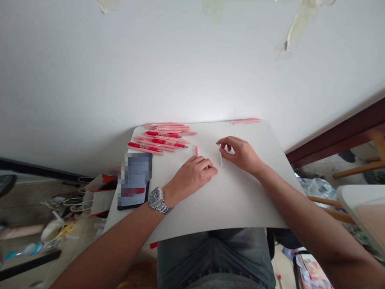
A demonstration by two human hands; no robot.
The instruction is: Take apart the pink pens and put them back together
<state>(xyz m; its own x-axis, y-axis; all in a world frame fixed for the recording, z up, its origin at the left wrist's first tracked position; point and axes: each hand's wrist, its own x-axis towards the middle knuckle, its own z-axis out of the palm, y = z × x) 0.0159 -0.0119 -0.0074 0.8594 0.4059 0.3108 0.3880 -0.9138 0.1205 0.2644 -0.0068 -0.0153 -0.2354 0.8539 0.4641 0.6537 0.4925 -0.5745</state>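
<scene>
My right hand [240, 154] pinches a thin whitish stick [221, 159], which looks like a pen part, between thumb and index finger above the white table [222, 204]. To its left, my left hand [195, 174] rests low over the tabletop with its fingers curled together; whatever they hold is hidden. Just beyond the left knuckles a short pink pen piece [197, 150] shows, its near end covered by the hand. Farther left lies a loose pile of pink pens [168, 129], with several red pens [164, 134] among them.
A phone [135, 180] lies at the table's left edge, beside my watch [156, 197]. One pink pen [247, 121] lies at the back right against the white wall [192, 60]. A second white surface [361, 200] stands right. Cables, a cup [52, 229] and bags clutter the floor.
</scene>
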